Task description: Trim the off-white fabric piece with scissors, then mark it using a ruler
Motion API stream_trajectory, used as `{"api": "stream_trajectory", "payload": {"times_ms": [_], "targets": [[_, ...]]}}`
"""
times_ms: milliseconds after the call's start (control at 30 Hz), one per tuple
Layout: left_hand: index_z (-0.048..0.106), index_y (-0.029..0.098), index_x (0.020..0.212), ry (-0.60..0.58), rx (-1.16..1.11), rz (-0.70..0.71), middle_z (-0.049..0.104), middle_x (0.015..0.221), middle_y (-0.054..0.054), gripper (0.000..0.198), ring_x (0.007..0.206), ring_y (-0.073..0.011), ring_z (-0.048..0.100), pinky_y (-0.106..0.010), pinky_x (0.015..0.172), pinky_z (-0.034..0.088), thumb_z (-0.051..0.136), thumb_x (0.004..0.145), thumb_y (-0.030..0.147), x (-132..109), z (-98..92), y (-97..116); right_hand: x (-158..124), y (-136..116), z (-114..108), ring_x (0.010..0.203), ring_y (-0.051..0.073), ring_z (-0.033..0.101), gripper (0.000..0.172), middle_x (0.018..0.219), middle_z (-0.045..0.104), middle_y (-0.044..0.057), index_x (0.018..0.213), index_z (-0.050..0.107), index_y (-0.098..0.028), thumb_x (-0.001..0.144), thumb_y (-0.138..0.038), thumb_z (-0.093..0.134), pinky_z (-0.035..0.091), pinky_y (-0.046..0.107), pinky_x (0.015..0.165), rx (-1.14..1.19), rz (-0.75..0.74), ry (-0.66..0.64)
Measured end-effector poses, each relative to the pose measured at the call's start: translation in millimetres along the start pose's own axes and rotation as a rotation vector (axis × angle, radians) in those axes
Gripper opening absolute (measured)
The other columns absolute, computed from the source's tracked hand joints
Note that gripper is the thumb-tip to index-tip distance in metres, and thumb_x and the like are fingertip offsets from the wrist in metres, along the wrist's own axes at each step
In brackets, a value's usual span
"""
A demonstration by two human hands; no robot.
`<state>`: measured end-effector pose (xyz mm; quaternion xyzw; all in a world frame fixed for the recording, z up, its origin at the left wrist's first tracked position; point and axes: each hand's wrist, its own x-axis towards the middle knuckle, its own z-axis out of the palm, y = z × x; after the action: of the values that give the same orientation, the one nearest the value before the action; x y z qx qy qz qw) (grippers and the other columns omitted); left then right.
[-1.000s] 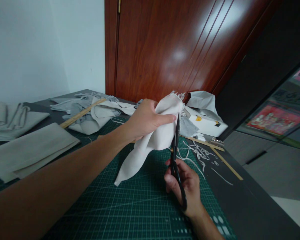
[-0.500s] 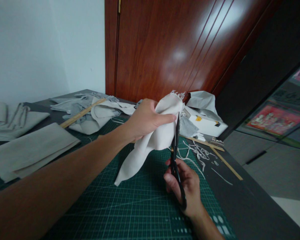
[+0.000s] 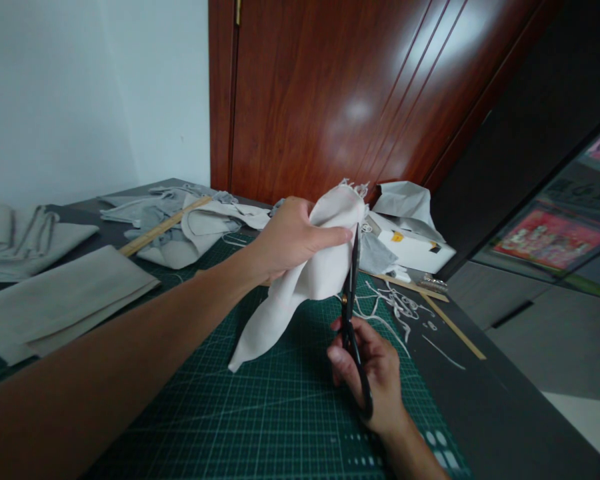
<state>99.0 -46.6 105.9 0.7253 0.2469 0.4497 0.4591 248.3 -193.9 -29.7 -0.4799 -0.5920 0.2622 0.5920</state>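
Note:
My left hand (image 3: 290, 237) is closed around a bunched piece of white cloth (image 3: 300, 283), holding it up above the green cutting mat (image 3: 260, 413). The cloth hangs down to the left, and its frayed top edge shows beside my fingers. My right hand (image 3: 375, 373) grips the handles of black scissors (image 3: 353, 313). Their blades point upward and lie against the right edge of the cloth, just under my left fingertips.
Thin white fabric trimmings (image 3: 395, 303) lie on the mat's right side. A white box (image 3: 415, 250) and crumpled paper sit behind. Folded grey cloth (image 3: 55, 300), more fabric pieces and a wooden ruler (image 3: 163, 227) lie at the left. Another wooden strip (image 3: 450, 323) rests near the table's right edge.

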Motion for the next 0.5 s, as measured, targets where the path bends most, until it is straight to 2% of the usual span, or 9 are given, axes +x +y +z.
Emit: {"api": "stream_trajectory", "payload": {"times_ms": [500], "targets": [[0.075, 0.013, 0.079, 0.004, -0.021, -0.008, 0.073, 0.079, -0.011, 0.031, 0.067, -0.0231, 0.067, -0.034, 0.056, 0.053, 0.088, 0.069, 0.039, 1.8, 0.2, -0.7, -0.2, -0.9, -0.9, 0.046, 0.01, 0.053, 0.027, 0.066, 0.061, -0.007, 0.106, 0.069, -0.024, 0.091, -0.039, 0.085, 0.043, 0.019, 0.044, -0.026, 0.005, 0.012]]}}
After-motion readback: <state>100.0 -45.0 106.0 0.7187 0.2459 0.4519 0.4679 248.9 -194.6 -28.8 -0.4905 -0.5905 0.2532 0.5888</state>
